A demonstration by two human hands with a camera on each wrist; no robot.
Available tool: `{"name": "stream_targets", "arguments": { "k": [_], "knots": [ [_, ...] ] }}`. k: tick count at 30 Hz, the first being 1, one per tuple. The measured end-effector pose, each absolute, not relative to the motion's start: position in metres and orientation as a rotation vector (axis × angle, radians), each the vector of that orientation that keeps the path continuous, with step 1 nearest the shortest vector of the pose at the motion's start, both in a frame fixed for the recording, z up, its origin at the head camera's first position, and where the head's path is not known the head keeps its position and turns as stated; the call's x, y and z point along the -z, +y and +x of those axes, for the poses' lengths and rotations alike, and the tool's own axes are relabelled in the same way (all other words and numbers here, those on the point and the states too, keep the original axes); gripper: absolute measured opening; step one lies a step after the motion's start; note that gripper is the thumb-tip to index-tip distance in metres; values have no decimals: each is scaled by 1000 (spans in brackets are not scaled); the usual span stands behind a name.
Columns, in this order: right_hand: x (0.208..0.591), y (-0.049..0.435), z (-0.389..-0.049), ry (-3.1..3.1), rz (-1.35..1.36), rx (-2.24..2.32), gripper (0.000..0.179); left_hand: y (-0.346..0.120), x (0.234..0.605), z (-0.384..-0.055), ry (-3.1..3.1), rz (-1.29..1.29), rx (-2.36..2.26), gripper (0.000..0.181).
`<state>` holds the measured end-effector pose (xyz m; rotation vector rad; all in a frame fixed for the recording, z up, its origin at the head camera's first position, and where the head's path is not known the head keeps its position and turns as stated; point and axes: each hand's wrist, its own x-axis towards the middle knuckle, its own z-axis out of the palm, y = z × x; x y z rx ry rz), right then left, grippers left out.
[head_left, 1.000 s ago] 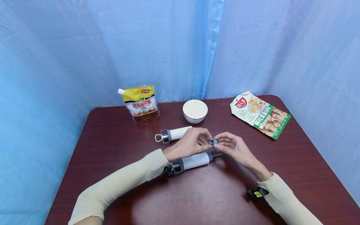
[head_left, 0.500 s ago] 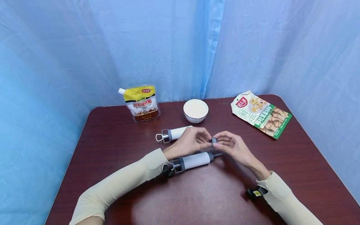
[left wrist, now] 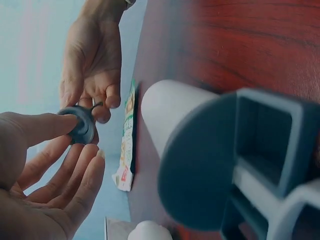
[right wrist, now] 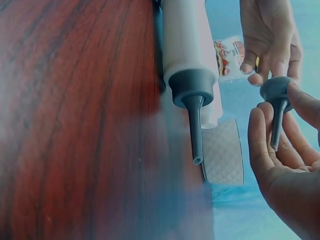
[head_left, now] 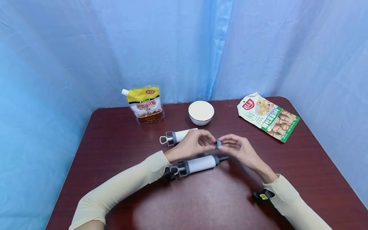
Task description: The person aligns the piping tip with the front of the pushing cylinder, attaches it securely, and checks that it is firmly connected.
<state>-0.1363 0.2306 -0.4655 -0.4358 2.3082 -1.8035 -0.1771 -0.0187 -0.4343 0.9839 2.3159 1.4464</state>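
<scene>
Both hands meet at a grey nozzle cap [head_left: 218, 144] above the table. My left hand [head_left: 191, 143] pinches it from the left; in the left wrist view its thumb lies on the cap's round face [left wrist: 86, 131]. From the other side, my right hand [head_left: 242, 151] pinches the rim between thumb and fingers. In the right wrist view the thin spout [right wrist: 276, 125] of this cap points down toward the right palm. A white syringe [head_left: 201, 164] with grey ends and a grey nozzle lies just below the hands. Another white syringe [head_left: 181, 136], partly hidden by the left hand, lies behind.
A white bowl [head_left: 200, 122] with white contents stands at the back middle. A yellow and brown spouted pouch [head_left: 146, 107] stands to its left. On the right lies a green and white packet [head_left: 267, 117]. Blue curtains [head_left: 161, 48] hang behind the brown table [head_left: 195, 204].
The nozzle cap has turned a little between the fingertips, and its hollow side no longer shows in the head view. Both hands stay nearly in place.
</scene>
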Motion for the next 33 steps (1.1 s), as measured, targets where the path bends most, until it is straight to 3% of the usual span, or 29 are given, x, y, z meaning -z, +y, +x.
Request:
{"name": "stream_targets", "arguments": {
  "k": [14, 26, 33],
  "knots": [
    [466, 232, -142, 2393, -456, 1683, 30, -59, 437, -187, 2586, 878, -1391, 27],
    [466, 236, -146, 2410, -483, 1656, 27, -106, 449, -203, 2795, 557, -1128, 56],
    [468, 239, -146, 2412, -455, 1631, 26, -120, 457, -205, 2820, 496, -997, 62]
  ]
}}
